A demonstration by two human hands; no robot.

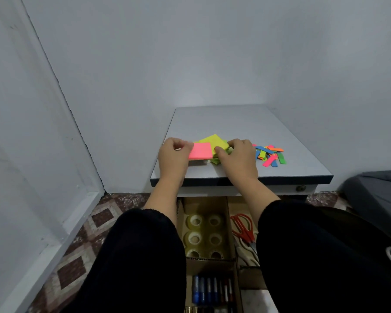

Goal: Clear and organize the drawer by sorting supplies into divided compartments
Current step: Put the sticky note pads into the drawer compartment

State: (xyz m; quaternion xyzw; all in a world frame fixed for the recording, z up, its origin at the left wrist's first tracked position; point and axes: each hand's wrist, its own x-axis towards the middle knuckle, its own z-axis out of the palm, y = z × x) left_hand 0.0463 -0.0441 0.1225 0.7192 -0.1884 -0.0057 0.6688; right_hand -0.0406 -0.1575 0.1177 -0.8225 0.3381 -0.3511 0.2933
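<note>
On the grey desk top [246, 123] lies a heap of square sticky-note pads. My left hand [174, 154] pinches the left edge of a pink pad [201, 150] lifted slightly off the desk. My right hand [237, 154] grips the yellow-green pads [215, 141] beside it, fingers curled over their right edge. A scatter of narrow coloured paper strips [271, 154] lies to the right of my right hand. Below the desk the open drawer [231, 222] has cardboard dividers; one compartment holds tape rolls [204, 233], another markers [210, 290], another red scissors [243, 227].
Walls close in behind and on both sides of the desk. A keyhole [300, 188] sits on the drawer front at right. Patterned floor tiles [77, 256] spread to the left. A dark cushion [375, 195] is at the far right.
</note>
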